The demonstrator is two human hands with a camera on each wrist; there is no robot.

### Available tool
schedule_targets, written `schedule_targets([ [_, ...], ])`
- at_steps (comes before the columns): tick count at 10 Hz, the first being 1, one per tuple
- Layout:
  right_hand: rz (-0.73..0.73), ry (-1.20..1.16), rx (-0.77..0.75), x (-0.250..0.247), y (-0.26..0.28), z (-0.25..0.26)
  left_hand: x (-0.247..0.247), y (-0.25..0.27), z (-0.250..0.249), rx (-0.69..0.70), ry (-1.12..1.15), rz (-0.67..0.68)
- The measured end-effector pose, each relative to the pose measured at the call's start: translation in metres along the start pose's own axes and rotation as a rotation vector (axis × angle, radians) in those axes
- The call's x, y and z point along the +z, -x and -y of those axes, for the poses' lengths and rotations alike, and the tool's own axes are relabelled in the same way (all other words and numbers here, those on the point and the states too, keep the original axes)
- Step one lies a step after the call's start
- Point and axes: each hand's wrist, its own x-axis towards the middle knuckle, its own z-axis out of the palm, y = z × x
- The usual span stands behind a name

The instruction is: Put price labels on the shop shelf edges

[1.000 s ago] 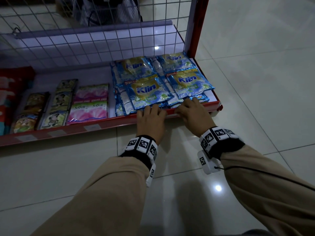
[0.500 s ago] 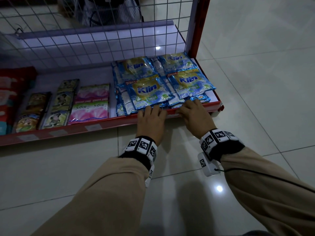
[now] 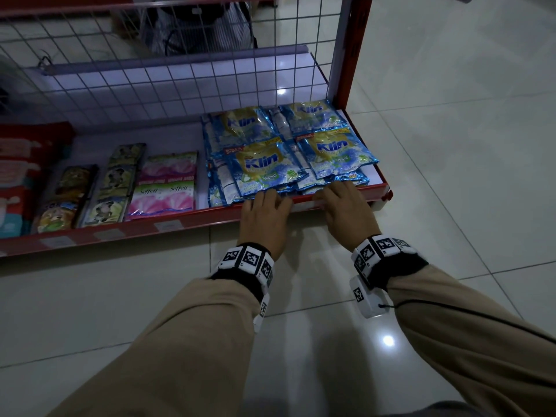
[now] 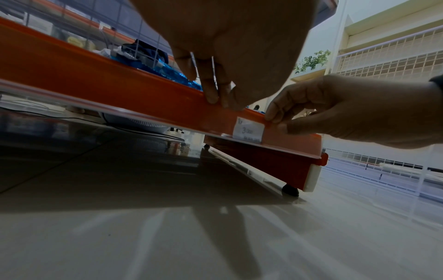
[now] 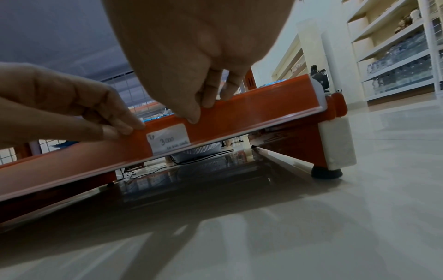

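Hands first, from the head view: the left hand [image 3: 264,218] and the right hand [image 3: 346,209] lie side by side in the middle of the frame, fingers draped over the red shelf edge [image 3: 180,225] at its right end, just in front of the blue detergent packets [image 3: 267,170]. Pink sachets [image 3: 164,188] and small dark packets [image 3: 117,188] sit further left on the same shelf, a wire grid [image 3: 180,70] stands behind them, and pale floor tiles [image 3: 451,145] fill the right side. Faint white labels already sit along the edge at lower left. From the left wrist view, the left hand's fingertips [image 4: 212,94] curl over the top of the orange-red strip at centre, gripping it between fingers and thumb. To the right, the other hand's fingertips [image 4: 275,117] pinch the strip at the upper right corner of a white price label [image 4: 248,130], which sits in the strip, reading 3000. From the right wrist view, the right hand's thumb [image 5: 191,115] presses the strip just above the label's right corner while its fingers hook over the top; the left hand pinches the strip at the left of the frame, just beside the label's left side. A black shelf foot [image 5: 326,173] rests on the floor at right.
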Motion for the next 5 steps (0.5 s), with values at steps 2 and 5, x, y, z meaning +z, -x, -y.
schedule_targets([
  [2,-0.016,0.004,-0.050,-0.005,0.007,-0.001,-0.007,0.008,0.004,0.016,-0.034,0.036],
  [5,-0.015,0.005,-0.026,-0.052,-0.003,0.005,-0.058,0.004,0.007,0.008,-0.120,0.142],
])
